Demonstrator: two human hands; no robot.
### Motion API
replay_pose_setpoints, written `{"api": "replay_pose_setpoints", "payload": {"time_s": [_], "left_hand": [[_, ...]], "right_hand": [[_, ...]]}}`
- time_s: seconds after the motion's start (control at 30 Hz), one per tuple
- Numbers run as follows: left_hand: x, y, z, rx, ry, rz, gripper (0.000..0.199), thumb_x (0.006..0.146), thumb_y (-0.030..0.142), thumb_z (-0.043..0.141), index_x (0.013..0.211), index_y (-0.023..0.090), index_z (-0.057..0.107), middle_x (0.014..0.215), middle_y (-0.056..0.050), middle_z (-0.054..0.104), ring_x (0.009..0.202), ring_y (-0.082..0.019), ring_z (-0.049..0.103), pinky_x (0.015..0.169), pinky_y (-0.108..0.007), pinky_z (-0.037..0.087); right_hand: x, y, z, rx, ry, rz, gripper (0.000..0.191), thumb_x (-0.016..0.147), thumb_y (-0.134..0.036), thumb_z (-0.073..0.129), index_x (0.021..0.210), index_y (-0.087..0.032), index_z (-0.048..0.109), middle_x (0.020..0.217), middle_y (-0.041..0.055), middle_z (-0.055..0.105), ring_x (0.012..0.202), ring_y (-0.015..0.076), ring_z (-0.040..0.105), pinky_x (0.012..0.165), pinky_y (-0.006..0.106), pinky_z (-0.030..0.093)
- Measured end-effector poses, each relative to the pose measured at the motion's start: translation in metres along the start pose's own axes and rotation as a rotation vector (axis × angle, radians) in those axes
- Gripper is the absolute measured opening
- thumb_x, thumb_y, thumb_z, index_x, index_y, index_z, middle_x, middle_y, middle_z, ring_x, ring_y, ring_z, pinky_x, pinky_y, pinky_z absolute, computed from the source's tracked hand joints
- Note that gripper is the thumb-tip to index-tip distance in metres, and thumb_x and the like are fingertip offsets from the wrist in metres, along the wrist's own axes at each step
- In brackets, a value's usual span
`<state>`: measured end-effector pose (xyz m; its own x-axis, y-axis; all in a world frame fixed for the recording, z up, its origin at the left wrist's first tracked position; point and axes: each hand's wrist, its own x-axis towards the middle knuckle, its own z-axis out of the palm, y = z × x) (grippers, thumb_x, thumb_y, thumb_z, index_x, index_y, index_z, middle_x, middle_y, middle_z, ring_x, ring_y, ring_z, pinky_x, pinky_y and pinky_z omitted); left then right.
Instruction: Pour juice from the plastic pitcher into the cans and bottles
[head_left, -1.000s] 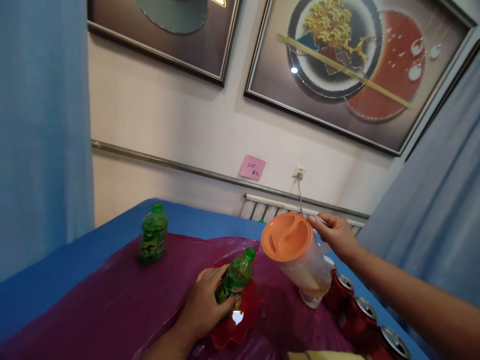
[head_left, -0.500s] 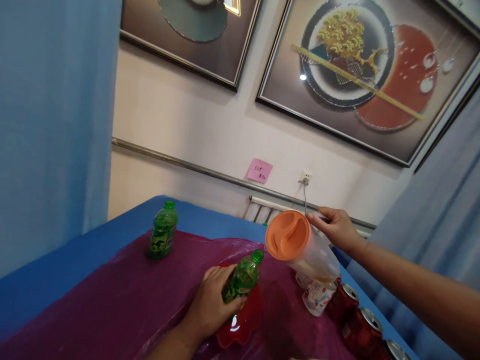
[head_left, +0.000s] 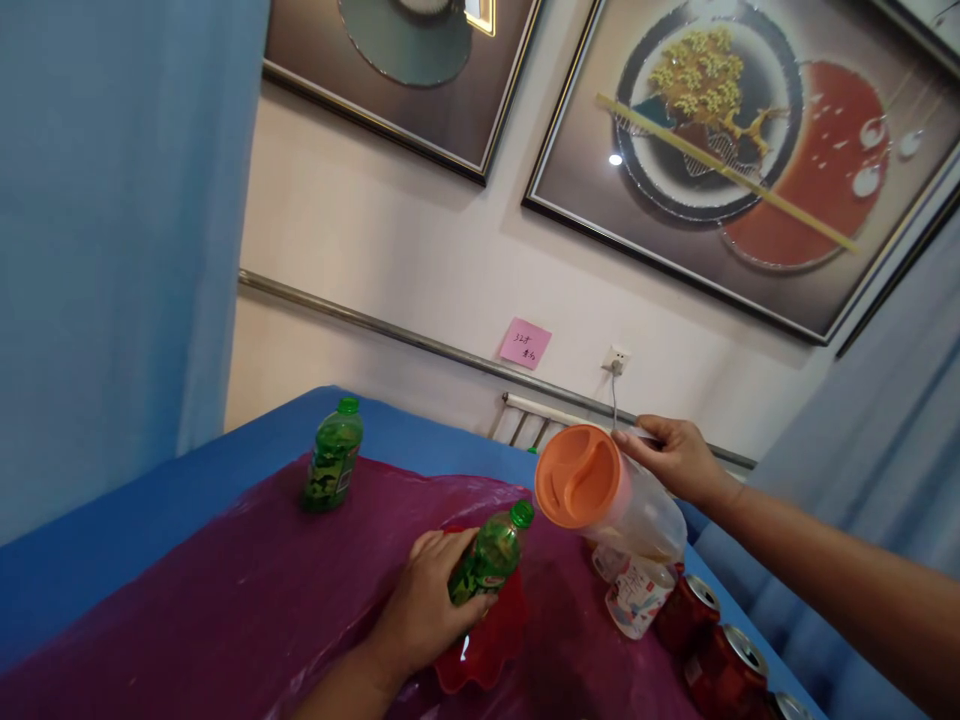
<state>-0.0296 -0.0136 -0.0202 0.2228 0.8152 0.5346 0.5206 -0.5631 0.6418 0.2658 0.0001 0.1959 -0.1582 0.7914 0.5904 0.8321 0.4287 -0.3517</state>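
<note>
Bottle (head_left: pixel 495 550): axis leaning right; left fingers (head_left: pixel 433 546) gripping | jug (head_left: pixel 649 515): tipped left; right fingers (head_left: pixel 667 432) gripping

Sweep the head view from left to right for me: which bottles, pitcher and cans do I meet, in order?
Standing green bottle, held green bottle, orange-lidded pitcher, red cans.

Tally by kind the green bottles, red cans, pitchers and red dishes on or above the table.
Bottles: 2, one in the left hand
Cans: 3, one cut off by the picture's lower edge
Pitcher: 1, in the right hand
Dish: 1
Total: 7
</note>
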Motion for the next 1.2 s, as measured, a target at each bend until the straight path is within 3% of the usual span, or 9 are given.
{"api": "replay_pose_setpoints", "payload": {"time_s": [0.53,1.2], "left_hand": [[0.001,0.005,-0.002,-0.040,-0.053,-0.007,0.065,0.067,0.025,0.083,0.127,0.023,0.060,0.119,-0.006,0.071,0.112,-0.029,0.062,0.107,-0.050,0.038],[-0.002,0.000,0.002,-0.028,-0.023,-0.007,0.064,0.066,0.027,0.083,0.126,0.026,0.062,0.118,-0.006,0.072,0.112,-0.030,0.063,0.108,-0.049,0.039]], "right_hand": [[0.001,-0.009,-0.004,-0.093,-0.031,-0.059,0.055,0.084,-0.063,0.057,0.055,-0.023,0.034,0.055,-0.0058,0.025,0.051,0.0091,0.027,0.046,0.024,0.020],[0.002,-0.015,-0.006,-0.104,-0.026,-0.134,0.054,0.085,-0.060,0.058,0.056,-0.024,0.031,0.055,-0.0065,0.024,0.051,0.0087,0.025,0.046,0.024,0.019]]}}
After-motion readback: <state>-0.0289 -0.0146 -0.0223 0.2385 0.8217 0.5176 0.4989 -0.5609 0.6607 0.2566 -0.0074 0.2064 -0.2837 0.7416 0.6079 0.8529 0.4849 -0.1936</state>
